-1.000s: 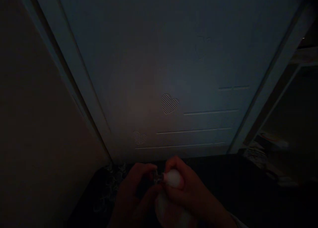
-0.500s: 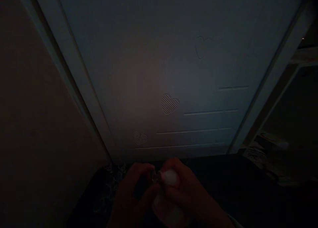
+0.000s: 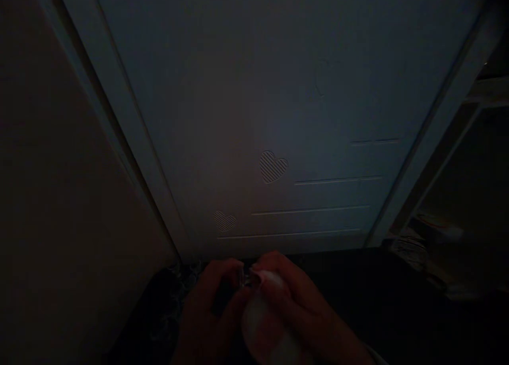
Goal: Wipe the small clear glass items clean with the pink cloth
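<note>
The view is very dark. At the bottom centre, my left hand (image 3: 212, 306) pinches a small, shiny clear piece (image 3: 245, 278) between thumb and fingertips. Close beside it on the right, my right hand (image 3: 296, 296) is closed round a soft-looking pale white and pink item (image 3: 264, 328), whose lower part hangs below the fingers. The fingertips of both hands nearly meet at the clear piece. What the pale item is cannot be made out.
A pale panel (image 3: 222, 116) with engraved hearts and lines stands upright ahead. A plain wall (image 3: 59, 195) rises at the left. Patterned dark cloth (image 3: 167, 306) lies at lower left. Papers or magazines (image 3: 413, 248) are stacked at the right.
The pale item has shifted in my right hand, and its upper part is now more covered by the fingers. My left fingertips have moved slightly left. The light on the panel is dimmer.
</note>
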`<action>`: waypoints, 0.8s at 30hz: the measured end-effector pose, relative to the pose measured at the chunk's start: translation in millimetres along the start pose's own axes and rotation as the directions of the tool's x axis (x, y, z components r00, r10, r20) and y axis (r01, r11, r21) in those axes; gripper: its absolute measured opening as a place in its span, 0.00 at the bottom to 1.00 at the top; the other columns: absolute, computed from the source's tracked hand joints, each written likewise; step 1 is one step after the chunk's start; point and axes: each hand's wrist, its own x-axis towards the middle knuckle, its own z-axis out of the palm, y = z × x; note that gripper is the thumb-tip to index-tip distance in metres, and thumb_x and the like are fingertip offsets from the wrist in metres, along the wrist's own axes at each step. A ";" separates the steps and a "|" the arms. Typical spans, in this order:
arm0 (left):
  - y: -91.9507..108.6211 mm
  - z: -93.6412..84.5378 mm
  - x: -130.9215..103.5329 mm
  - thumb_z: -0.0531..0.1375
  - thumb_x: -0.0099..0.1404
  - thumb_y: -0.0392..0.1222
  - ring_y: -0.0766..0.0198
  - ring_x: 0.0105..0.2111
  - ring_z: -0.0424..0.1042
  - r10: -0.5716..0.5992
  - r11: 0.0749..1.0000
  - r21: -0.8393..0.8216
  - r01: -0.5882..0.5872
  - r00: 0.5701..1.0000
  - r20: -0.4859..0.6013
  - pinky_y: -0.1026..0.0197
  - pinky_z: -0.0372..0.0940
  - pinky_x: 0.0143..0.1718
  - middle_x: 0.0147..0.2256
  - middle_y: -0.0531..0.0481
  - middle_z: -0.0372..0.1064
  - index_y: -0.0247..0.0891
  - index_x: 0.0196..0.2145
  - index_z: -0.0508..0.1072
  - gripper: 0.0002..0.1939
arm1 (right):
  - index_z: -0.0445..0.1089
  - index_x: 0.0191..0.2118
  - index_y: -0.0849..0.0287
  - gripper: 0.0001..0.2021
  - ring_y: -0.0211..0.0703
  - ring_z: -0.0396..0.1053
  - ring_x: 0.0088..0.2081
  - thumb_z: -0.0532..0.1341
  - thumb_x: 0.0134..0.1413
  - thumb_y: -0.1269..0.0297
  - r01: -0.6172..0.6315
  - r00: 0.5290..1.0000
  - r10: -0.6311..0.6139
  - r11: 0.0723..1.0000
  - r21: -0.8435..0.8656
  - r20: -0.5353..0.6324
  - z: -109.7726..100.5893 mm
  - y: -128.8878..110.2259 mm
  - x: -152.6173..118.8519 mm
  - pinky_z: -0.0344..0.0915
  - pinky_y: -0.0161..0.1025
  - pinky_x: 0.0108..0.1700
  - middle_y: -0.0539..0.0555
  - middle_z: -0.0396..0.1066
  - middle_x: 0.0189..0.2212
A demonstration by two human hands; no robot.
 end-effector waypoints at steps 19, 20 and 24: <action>-8.1 1.6 3.3 0.69 0.56 0.44 0.62 0.26 0.73 0.040 0.999 0.001 -0.041 0.997 0.060 0.62 0.70 0.31 0.26 0.56 0.74 0.46 0.33 0.79 0.06 | 0.69 0.41 0.54 0.08 0.43 0.70 0.33 0.63 0.56 0.61 -0.030 0.948 0.000 0.996 -0.087 -0.319 10.4 14.8 8.9 0.68 0.37 0.35 0.51 0.71 0.34; -8.5 1.5 3.6 0.69 0.56 0.44 0.62 0.26 0.73 0.050 0.999 0.016 -0.051 0.997 0.060 0.63 0.70 0.31 0.26 0.57 0.74 0.46 0.33 0.79 0.05 | 0.68 0.43 0.54 0.08 0.43 0.70 0.34 0.62 0.58 0.61 -0.019 0.950 -0.013 0.995 -0.098 -0.312 10.8 14.9 8.5 0.68 0.37 0.36 0.51 0.71 0.35; -8.2 1.6 3.6 0.69 0.57 0.44 0.62 0.27 0.73 0.047 0.998 0.028 -0.048 0.999 0.024 0.63 0.69 0.31 0.26 0.57 0.73 0.46 0.32 0.79 0.04 | 0.68 0.48 0.52 0.08 0.43 0.71 0.40 0.55 0.66 0.61 0.032 0.970 -0.060 0.992 -0.123 -0.236 10.5 13.8 7.4 0.68 0.38 0.42 0.53 0.71 0.41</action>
